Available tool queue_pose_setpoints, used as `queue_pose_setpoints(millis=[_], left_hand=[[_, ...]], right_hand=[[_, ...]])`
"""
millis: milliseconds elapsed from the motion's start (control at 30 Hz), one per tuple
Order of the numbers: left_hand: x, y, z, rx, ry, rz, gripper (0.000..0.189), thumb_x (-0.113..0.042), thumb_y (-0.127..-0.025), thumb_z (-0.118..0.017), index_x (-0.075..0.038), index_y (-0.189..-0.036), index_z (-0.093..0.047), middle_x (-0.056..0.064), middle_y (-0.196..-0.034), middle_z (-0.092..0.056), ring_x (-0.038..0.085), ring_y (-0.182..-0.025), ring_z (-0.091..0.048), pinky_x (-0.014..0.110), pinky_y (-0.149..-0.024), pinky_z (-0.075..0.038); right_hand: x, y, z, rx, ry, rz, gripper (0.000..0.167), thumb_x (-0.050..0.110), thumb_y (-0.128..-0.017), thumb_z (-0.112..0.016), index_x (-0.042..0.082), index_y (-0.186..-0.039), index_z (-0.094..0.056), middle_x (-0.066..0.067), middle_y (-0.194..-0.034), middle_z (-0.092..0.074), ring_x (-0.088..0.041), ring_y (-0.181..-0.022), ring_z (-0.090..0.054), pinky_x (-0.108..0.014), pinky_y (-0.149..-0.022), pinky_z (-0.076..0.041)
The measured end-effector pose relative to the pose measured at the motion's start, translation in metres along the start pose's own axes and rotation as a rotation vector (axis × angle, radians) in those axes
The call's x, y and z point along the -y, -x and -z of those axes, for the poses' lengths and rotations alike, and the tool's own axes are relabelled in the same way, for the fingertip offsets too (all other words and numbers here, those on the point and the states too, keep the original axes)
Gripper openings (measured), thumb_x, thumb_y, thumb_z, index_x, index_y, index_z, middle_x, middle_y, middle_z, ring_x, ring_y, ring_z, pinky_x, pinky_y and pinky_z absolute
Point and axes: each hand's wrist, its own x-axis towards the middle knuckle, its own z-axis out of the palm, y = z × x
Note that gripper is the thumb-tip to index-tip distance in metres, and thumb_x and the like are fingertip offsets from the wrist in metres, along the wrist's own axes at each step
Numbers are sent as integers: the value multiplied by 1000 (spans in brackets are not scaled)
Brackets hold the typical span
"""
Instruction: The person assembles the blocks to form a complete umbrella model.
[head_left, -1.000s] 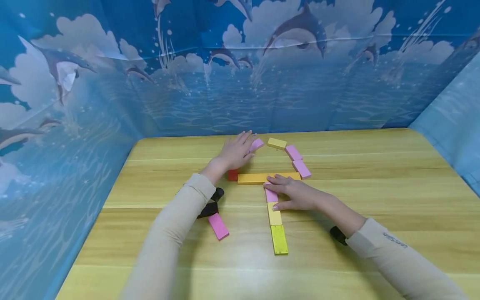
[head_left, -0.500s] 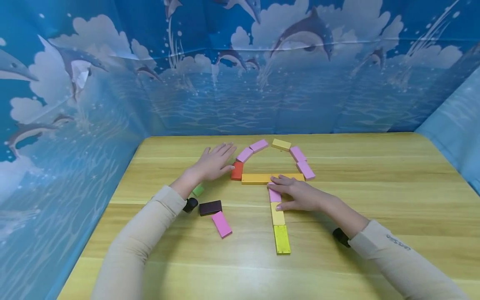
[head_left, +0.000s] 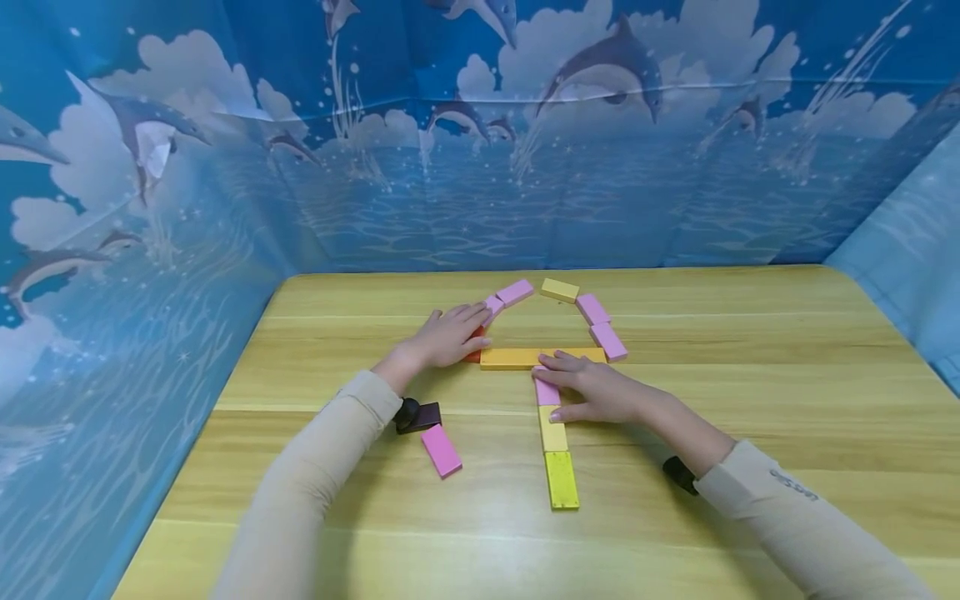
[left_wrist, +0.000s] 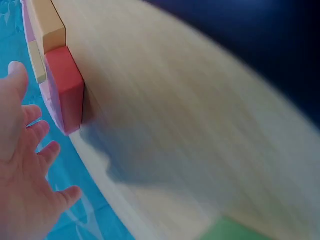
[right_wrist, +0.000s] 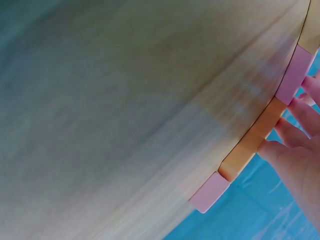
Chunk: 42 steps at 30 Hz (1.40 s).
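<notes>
In the head view my left hand (head_left: pixel 450 337) is over the red block (head_left: pixel 472 357), covering most of it. The left wrist view shows that hand (left_wrist: pixel 25 175) with spread fingers beside the red block (left_wrist: pixel 71 92), holding nothing. My right hand (head_left: pixel 592 389) rests with extended fingers on the long orange block (head_left: pixel 510 359) and the pink block (head_left: pixel 548 392) below it. Its thumb touches the pale yellow block (head_left: pixel 553 435). A lime-yellow block (head_left: pixel 562 481) ends this column. Two pink blocks (head_left: pixel 516 292), a yellow block (head_left: pixel 559 290) and further pink blocks (head_left: pixel 593 309) form an arch above the orange one.
A dark block (head_left: pixel 428 416) and a loose pink block (head_left: pixel 442 451) lie left of the column. A green block (left_wrist: pixel 232 231) shows at the bottom of the left wrist view. Blue dolphin-printed cloth (head_left: pixel 480 200) hangs along the far and side edges of the wooden table (head_left: pixel 712 333).
My left hand has left the upper left pink blocks, swung left, then come back right over the red block. The right hand has stayed in place.
</notes>
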Motion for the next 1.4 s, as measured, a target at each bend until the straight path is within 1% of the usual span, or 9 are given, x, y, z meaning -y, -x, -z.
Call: queue_pose_setpoints(millis=[100, 233, 433, 633, 733, 933, 1033, 1200, 1400], left_hand=[[-3, -9, -2, 14, 0, 6, 62, -48, -99, -33, -19, -151, -16, 3, -155, -13, 27, -140, -14, 58, -107, -14], [-5, -19, -2, 37, -32, 7, 62, -48, -99, -30, -19, -151, -13, 2, -156, -9, 26, -141, -14, 56, -107, -16], [-9, -29, 4, 71, -27, 17, 62, -46, -100, -29, -16, -151, -12, 3, -156, -8, 24, -141, -12, 56, -107, -16], [-12, -38, 7, 100, -21, 30, 63, -48, -99, -28, -17, -151, -10, 2, -156, -6, 23, -142, -10, 55, -108, -14], [-13, -41, 8, 113, -10, 47, 63, -48, -99, -28, -18, -151, -11, 2, -156, -6, 23, -142, -10, 54, -109, -14], [-16, -46, 9, 106, 21, 65, 60, -46, -100, -29, -17, -151, -15, 2, -156, -11, 25, -141, -12, 55, -109, -13], [-17, -48, 10, 106, 28, 70, 59, -46, -100, -30, -18, -151, -16, 1, -156, -11, 25, -141, -13, 54, -109, -13], [-18, -50, 10, 102, 39, 70, 59, -46, -100, -30, -19, -151, -16, 0, -156, -10, 26, -141, -12, 55, -109, -13], [-18, -49, 9, 80, 47, 57, 58, -42, -101, -32, -17, -151, -15, 3, -156, -7, 28, -141, -12, 57, -108, -13]], right_hand=[[0, 0, 0, 2, -1, 0, 68, 38, -87, -64, 5, -141, -40, -17, -147, -31, -40, -136, -20, -58, -104, -22], [0, 0, -1, 8, -3, -3, 68, 38, -87, -64, 5, -141, -40, -17, -148, -30, -40, -136, -20, -57, -105, -22], [2, 1, -2, 13, -14, -12, 69, 39, -86, -64, 6, -142, -40, -16, -148, -29, -38, -137, -18, -58, -104, -22], [1, 0, -2, 14, -4, -10, 69, 42, -87, -62, 7, -142, -40, -15, -149, -29, -38, -137, -19, -57, -104, -23], [1, 1, -2, 11, 3, -7, 69, 42, -87, -62, 7, -142, -40, -16, -148, -30, -39, -137, -19, -58, -104, -23], [3, 2, 1, -9, 25, 21, 66, 38, -88, -63, 3, -139, -42, -20, -145, -33, -43, -134, -23, -61, -101, -25], [3, 2, 2, -9, 26, 20, 66, 37, -88, -63, 2, -139, -42, -21, -145, -33, -43, -134, -23, -61, -101, -25], [3, 1, 3, -1, 25, 12, 66, 37, -88, -63, 2, -139, -42, -20, -146, -32, -42, -135, -23, -59, -102, -25], [3, 1, 2, -1, 26, 11, 66, 37, -87, -63, 2, -139, -42, -20, -146, -32, -42, -135, -22, -59, -102, -25]])
